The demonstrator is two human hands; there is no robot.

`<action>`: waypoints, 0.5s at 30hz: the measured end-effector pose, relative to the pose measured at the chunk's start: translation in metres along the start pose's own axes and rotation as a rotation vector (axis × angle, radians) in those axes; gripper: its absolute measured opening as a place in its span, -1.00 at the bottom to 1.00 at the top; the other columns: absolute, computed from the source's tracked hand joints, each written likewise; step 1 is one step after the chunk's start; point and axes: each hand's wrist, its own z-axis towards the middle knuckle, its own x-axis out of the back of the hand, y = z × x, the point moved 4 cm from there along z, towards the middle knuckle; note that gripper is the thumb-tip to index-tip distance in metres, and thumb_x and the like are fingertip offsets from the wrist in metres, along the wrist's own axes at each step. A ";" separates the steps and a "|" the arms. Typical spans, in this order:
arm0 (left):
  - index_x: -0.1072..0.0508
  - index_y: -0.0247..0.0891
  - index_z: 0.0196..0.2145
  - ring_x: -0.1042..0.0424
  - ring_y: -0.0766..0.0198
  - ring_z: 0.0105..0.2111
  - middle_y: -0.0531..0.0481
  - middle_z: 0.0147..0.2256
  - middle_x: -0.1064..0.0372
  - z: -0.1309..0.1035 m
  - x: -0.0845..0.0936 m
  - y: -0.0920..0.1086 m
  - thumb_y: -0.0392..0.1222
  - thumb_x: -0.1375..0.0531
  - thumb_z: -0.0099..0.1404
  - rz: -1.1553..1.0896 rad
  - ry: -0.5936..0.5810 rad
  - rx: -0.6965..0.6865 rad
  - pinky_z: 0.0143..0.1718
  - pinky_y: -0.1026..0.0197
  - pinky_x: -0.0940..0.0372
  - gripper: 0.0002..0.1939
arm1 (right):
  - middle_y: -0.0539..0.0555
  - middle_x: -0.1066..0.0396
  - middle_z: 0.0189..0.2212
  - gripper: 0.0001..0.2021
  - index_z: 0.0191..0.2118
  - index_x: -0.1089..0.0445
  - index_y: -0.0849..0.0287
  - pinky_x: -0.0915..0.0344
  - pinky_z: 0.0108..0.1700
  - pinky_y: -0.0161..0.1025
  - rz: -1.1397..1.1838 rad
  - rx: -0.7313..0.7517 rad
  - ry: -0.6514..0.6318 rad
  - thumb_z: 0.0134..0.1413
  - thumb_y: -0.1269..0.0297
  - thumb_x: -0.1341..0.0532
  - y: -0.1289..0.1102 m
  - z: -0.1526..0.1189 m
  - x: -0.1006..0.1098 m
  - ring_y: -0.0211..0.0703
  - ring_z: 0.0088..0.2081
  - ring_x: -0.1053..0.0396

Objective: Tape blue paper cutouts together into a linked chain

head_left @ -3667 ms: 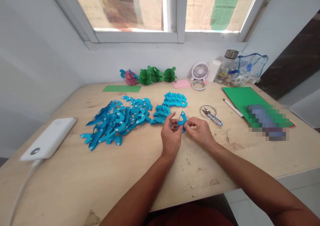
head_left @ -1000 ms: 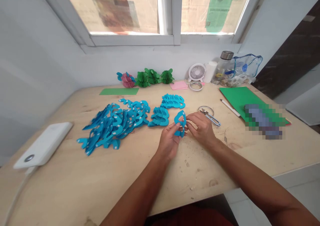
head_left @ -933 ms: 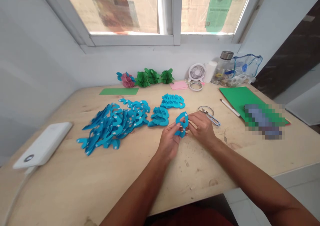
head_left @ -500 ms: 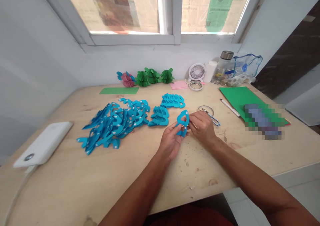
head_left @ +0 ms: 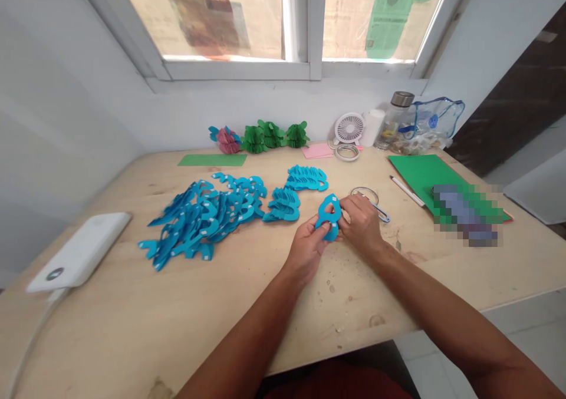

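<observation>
A blue paper cutout [head_left: 329,210] with rounded loops and small white squares on it is pinched in my left hand [head_left: 308,244], thumb on its lower loop. My right hand [head_left: 361,221] is closed at the cutout's right edge, fingers curled; what lies between its fingertips is hidden. Left of my hands sits a folded blue paper stack [head_left: 283,205], with another folded blue stack [head_left: 306,178] behind it. Farther left spreads a large heap of blue paper cutouts [head_left: 207,219], many with white squares. Behind my right hand lie a ring [head_left: 368,191] and a blue-handled cutter [head_left: 382,215], partly covered.
On the wooden table [head_left: 247,304], a white power bank [head_left: 79,251] with a cable lies left. Along the back stand green paper ornaments [head_left: 271,135], a small fan [head_left: 349,129], a tape roll [head_left: 346,152] and a glass bottle [head_left: 395,119]. Green sheets [head_left: 424,175] and a pen [head_left: 407,191] lie right.
The blue cutout and my left hand have shifted slightly right, and the cutout now faces me more fully. My right hand stays by its edge, its fingers a little more curled.
</observation>
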 end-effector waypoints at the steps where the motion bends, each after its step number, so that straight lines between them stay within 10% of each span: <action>1: -0.49 -0.32 -0.21 -0.34 0.32 -0.44 -0.03 -0.41 -0.40 0.001 0.001 0.000 -0.27 -0.26 0.03 0.042 0.015 -0.009 -0.41 0.24 -0.27 -0.69 | 0.07 -0.33 -0.54 -0.86 -0.51 -0.32 0.17 -0.10 -0.33 -0.21 0.053 -0.037 -0.010 0.01 0.42 -0.10 0.002 0.000 -0.001 -0.15 -0.43 -0.21; 15: -0.46 -0.34 -0.14 -0.33 0.39 -0.64 -0.13 -0.37 -0.49 0.004 0.015 0.006 -0.30 -0.19 0.06 0.219 0.176 -0.092 -0.65 0.35 -0.15 -0.64 | 0.01 -0.34 -0.55 -0.91 -0.48 -0.33 0.16 -0.19 -0.39 -0.26 0.517 -0.507 -0.083 -0.05 0.29 -0.14 0.033 -0.003 -0.012 -0.22 -0.48 -0.25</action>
